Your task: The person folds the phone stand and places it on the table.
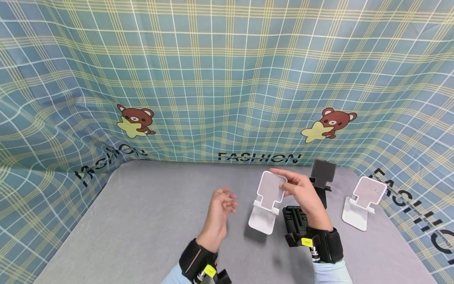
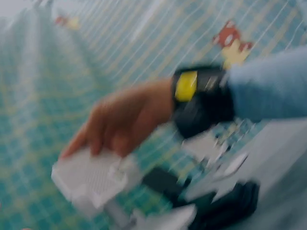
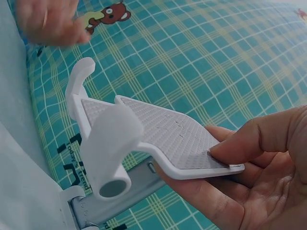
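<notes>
My right hand (image 1: 303, 195) pinches the top edge of a white phone stand (image 1: 270, 191), thumb on its grey textured pad and fingers behind. The stand is unfolded, with two small hooks at the lower end of its plate and a base below. A shadow lies under it on the table. In the right wrist view the hinged metal arm (image 3: 120, 187) shows behind the plate. To the left of the stand, my left hand (image 1: 218, 215) hovers with loosely bent fingers, touching nothing. The left wrist view is blurred, showing the right hand (image 2: 129, 117) on the stand.
Another white phone stand (image 1: 370, 192) stands unfolded at the right. A black phone stand (image 1: 324, 172) is behind my right hand, partly hidden by it. A black ridged object (image 1: 295, 221) lies near my right wrist. Plaid cloth (image 1: 227, 98) hangs around the grey table (image 1: 142, 221).
</notes>
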`<state>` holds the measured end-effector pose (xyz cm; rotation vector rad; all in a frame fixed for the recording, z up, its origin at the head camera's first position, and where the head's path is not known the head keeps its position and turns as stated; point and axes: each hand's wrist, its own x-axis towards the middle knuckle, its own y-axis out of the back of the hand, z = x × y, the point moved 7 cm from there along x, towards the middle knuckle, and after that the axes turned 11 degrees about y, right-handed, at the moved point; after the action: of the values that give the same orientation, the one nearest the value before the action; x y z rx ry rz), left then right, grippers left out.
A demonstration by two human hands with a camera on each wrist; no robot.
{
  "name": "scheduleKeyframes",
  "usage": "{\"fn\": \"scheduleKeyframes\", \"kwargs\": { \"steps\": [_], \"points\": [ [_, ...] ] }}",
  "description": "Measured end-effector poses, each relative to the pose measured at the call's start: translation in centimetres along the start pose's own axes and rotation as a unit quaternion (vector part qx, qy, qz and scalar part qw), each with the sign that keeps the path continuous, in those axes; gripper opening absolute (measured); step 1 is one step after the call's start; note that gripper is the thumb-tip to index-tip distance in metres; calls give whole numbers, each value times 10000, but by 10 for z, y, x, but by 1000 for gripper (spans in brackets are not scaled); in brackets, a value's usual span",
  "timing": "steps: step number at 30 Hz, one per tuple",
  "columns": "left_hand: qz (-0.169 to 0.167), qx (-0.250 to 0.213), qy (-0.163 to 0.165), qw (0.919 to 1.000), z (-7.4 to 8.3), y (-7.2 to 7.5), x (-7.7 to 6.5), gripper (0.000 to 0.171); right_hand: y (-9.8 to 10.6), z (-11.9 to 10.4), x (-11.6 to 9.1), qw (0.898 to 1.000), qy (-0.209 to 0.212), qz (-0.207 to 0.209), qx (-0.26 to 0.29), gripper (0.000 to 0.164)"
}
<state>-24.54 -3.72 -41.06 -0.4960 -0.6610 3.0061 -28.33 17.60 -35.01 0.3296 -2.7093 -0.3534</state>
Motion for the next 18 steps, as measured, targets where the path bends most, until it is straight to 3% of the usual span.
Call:
{"fn": "scheduleKeyframes", "kwargs": {
  "steps": [2, 6, 9, 11, 14, 18],
  "points": [
    [-92, -106, -6, 9999, -3, 8, 13, 51, -3, -1, 0, 10000, 33, -34, 39, 47],
    [-841, -490, 675, 9930, -33, 7, 32, 64, -11, -3, 0, 9998, 100, -135, 123, 47],
    [-1651, -557, 1373, 9751, -58, -9, 33, 64, -18, -4, 0, 9994, 165, -228, 193, 47],
    [-2162, -493, 1614, 9617, -68, -20, 30, 63, -20, -5, 1, 9992, 190, -258, 230, 47],
    [-2702, -400, 1715, 9466, -76, -30, 25, 65, -21, -5, 1, 9993, 210, -236, 209, 47],
    [-2833, -245, 1602, 9452, -78, -32, 23, 69, -19, -5, 0, 9993, 222, -234, 207, 46]
  ]
}}
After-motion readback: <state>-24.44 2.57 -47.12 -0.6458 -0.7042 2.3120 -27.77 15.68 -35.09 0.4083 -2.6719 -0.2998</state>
